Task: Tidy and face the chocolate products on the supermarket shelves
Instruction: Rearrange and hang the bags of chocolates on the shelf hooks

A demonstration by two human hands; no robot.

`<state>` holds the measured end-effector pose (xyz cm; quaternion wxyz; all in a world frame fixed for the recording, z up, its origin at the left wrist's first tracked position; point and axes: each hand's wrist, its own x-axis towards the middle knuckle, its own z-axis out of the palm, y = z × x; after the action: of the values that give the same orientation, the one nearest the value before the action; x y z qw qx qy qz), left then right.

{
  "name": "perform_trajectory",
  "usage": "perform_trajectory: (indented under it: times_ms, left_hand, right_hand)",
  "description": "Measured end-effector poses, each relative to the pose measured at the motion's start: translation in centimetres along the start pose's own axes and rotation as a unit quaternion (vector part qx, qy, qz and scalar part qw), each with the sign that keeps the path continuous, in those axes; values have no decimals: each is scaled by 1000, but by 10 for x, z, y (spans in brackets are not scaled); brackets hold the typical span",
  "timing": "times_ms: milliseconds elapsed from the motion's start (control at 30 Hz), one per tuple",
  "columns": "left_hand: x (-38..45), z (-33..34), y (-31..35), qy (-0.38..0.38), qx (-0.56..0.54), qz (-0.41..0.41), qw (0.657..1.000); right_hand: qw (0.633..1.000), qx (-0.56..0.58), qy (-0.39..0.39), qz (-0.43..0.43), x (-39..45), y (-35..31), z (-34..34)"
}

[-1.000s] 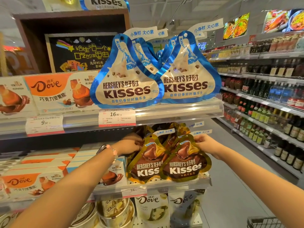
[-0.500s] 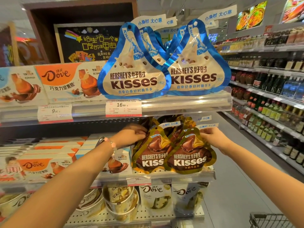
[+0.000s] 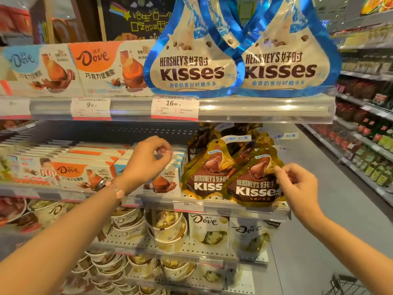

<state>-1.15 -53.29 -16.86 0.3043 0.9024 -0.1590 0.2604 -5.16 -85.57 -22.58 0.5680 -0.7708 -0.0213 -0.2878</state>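
Note:
Two gold Hershey's Kisses bags stand side by side at the front of the middle shelf, the left bag (image 3: 207,175) and the right bag (image 3: 253,184), with more gold bags behind them. My right hand (image 3: 297,186) is at the right bag's right edge, thumb and fingertips pinching it. My left hand (image 3: 148,158) hovers left of the gold bags in front of the Dove boxes (image 3: 85,173), fingers loosely curled and holding nothing. Two blue-and-white Kisses bags (image 3: 191,60) face forward on the shelf above.
Orange and blue Dove boxes (image 3: 100,67) fill the upper shelf's left side. Dove tubs (image 3: 165,228) and white Dove pouches (image 3: 208,231) sit on the lower shelves. Bottle shelves (image 3: 370,158) line the aisle at right, and a cart's wire rim (image 3: 344,286) shows at bottom right.
My left hand has let go of the left gold bag and drawn back to the left. My right hand has slid down from the right bag's top to its side. The view moved closer.

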Motion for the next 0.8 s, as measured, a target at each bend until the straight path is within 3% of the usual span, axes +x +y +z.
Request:
perform_trajectory:
  times_ms: [100,200,333,433,567,667,800]
  left_hand:
    - [-28,10,9,5,-10,13,1000]
    - [-61,28,12,-55,-73,9,996]
    - [-93,54,8,-155,-71,-2,985]
    - [-101,71,1,-216,-63,-16,974]
    - [-100,97,-16,-298,-60,-68,950]
    - [-106,122,-26,-350,20,-65,934]
    - [-115,151,-57,-278,156,-27,948]
  right_hand:
    - [999,25,-36,-2,-11,6,2]
    - [997,24,-64,-25,-24,14,0]
    - [992,23,-120,-23,-43,30,-6]
    - [980,-34,-194,22,-56,49,-11]
    - [937,-154,-285,133,-72,83,-5]
    - [903,-214,-271,255,-77,111,4]
    - [892,-93,-117,427,-74,134,8]
